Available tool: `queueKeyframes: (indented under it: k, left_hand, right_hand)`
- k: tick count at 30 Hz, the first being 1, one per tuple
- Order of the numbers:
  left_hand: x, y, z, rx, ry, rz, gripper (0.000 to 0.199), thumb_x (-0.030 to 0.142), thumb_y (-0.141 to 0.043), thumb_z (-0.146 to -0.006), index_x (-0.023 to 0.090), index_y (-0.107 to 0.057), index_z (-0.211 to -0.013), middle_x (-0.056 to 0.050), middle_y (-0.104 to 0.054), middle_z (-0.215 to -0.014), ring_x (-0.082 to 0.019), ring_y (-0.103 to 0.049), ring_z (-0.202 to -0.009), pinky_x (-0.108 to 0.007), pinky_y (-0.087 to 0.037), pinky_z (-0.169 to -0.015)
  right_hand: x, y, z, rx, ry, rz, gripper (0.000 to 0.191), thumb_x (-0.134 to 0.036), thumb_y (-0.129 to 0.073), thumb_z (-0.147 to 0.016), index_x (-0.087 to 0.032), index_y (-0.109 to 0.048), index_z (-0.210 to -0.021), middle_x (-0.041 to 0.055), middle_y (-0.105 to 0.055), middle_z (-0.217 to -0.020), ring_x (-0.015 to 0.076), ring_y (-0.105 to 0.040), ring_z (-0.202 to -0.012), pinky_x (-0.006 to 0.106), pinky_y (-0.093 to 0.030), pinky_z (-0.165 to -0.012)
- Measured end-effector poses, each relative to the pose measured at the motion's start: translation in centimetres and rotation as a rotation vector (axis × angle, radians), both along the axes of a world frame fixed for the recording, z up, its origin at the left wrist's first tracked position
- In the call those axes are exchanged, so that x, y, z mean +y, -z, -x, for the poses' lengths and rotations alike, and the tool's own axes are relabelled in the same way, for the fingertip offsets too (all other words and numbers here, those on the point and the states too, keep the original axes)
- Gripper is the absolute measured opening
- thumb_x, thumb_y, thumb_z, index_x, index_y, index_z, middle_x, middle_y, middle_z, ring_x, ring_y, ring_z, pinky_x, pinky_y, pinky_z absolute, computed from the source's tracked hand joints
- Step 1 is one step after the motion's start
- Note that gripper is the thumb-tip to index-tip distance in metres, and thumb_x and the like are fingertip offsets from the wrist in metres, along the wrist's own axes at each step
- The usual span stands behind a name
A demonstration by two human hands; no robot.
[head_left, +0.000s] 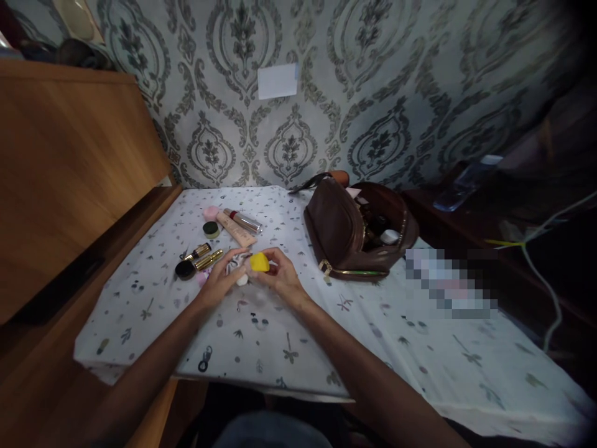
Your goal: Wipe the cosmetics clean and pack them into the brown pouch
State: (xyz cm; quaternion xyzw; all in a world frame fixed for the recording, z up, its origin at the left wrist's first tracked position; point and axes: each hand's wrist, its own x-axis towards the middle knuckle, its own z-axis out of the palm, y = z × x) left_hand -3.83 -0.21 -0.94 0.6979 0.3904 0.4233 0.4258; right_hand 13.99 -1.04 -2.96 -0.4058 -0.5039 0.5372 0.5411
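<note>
My left hand (219, 280) is closed around a small white item with dark stripes (237, 262), which looks soft; its kind is unclear. Between the fingers of my right hand (283, 280) is a small, smooth yellow piece (260, 262), touching or very near the striped item. Just left of my hands lie a gold tube (209, 259), a black-and-gold tube (198, 252) and a round black-lidded jar (185, 269). Beyond them are a beige squeeze tube (237, 229), a dark-lidded green jar (211, 229), a pink round piece (211, 213) and slim clear-ended tubes (243, 221).
An open brown bag (333, 218) with things inside stands on the patterned tablecloth (289, 348) to the right. A wooden cabinet (69, 168) bounds the left side. A clear bottle (466, 183) lies at the far right, near a pale cable (543, 280). The papered wall is behind.
</note>
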Motion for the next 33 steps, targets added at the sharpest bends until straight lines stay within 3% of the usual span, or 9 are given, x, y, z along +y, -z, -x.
queueKeyframes:
  k: [3, 9, 14, 19, 22, 27, 33]
  left_hand:
    - [-0.2, -0.3, 0.2, -0.013, 0.065, 0.045, 0.061, 0.036, -0.063, -0.083, 0.020, -0.049, -0.140, -0.008, -0.051, -0.148, -0.027, -0.047, -0.135, -0.035, -0.038, -0.110]
    - [0.1, 0.6, 0.1, 0.037, 0.041, 0.075, 0.055, 0.041, -0.061, -0.087, 0.018, -0.056, -0.137, -0.010, -0.055, -0.145, -0.030, -0.049, -0.134, -0.039, -0.039, -0.111]
    - [0.8, 1.4, 0.3, -0.041, 0.009, 0.152, 0.054, 0.048, -0.061, -0.086, 0.015, -0.064, -0.128, -0.013, -0.067, -0.126, -0.025, -0.068, -0.095, -0.034, -0.059, -0.076]
    - [1.1, 1.2, 0.4, -0.088, -0.016, 0.200, 0.047, 0.050, -0.064, -0.081, 0.012, -0.071, -0.108, -0.007, -0.070, -0.087, -0.017, -0.063, -0.067, -0.026, -0.055, -0.052]
    - [1.2, 0.9, 0.5, -0.113, -0.025, 0.258, 0.041, 0.050, -0.065, -0.080, 0.014, -0.069, -0.098, 0.000, -0.060, -0.065, -0.012, -0.053, -0.051, -0.022, -0.048, -0.042]
    - [1.3, 0.7, 0.5, -0.244, -0.088, 0.363, 0.040, 0.054, -0.069, -0.076, 0.016, -0.062, -0.089, 0.005, -0.054, -0.062, -0.007, -0.045, -0.045, -0.017, -0.039, -0.036]
    - [1.0, 1.1, -0.4, -0.367, -0.051, 0.421, 0.049, 0.061, -0.071, -0.073, 0.015, -0.063, -0.086, 0.000, -0.061, -0.070, -0.012, -0.059, -0.058, -0.021, -0.050, -0.047]
  right_hand:
    - [0.3, 0.1, -0.1, 0.070, 0.052, 0.023, 0.052, -0.037, -0.085, -0.057, -0.024, -0.058, -0.099, -0.0013, -0.060, -0.095, 0.0136, -0.061, -0.071, 0.028, -0.054, -0.065]
    - [0.5, 0.6, -0.5, -0.020, 0.009, -0.070, 0.055, -0.034, -0.084, -0.061, -0.025, -0.064, -0.111, 0.0017, -0.065, -0.102, 0.0164, -0.064, -0.079, 0.031, -0.055, -0.073]
    - [0.4, 0.9, -1.0, -0.263, 0.010, -0.308, 0.042, -0.030, -0.080, -0.069, -0.025, -0.069, -0.109, 0.0052, -0.068, -0.111, 0.0209, -0.064, -0.094, 0.032, -0.053, -0.075]
    - [0.2, 0.8, -1.2, -0.379, -0.081, -0.452, 0.037, -0.020, -0.073, -0.075, -0.027, -0.071, -0.111, 0.0046, -0.070, -0.111, 0.0215, -0.064, -0.102, 0.034, -0.051, -0.083]
    - [0.1, 0.8, -1.1, -0.289, -0.164, -0.343, 0.038, -0.022, -0.078, -0.071, -0.027, -0.072, -0.109, 0.0040, -0.069, -0.113, 0.0222, -0.064, -0.106, 0.036, -0.051, -0.089]
    - [-0.1, 0.2, -0.6, 0.006, -0.297, -0.011, 0.055, -0.034, -0.089, -0.059, -0.025, -0.068, -0.109, 0.0021, -0.070, -0.103, 0.0208, -0.068, -0.091, 0.037, -0.055, -0.085]
    - [0.0, 0.0, 0.0, 0.143, -0.156, 0.056, 0.054, -0.039, -0.088, -0.058, -0.024, -0.063, -0.103, 0.0014, -0.065, -0.103, 0.0174, -0.068, -0.079, 0.033, -0.058, -0.074]
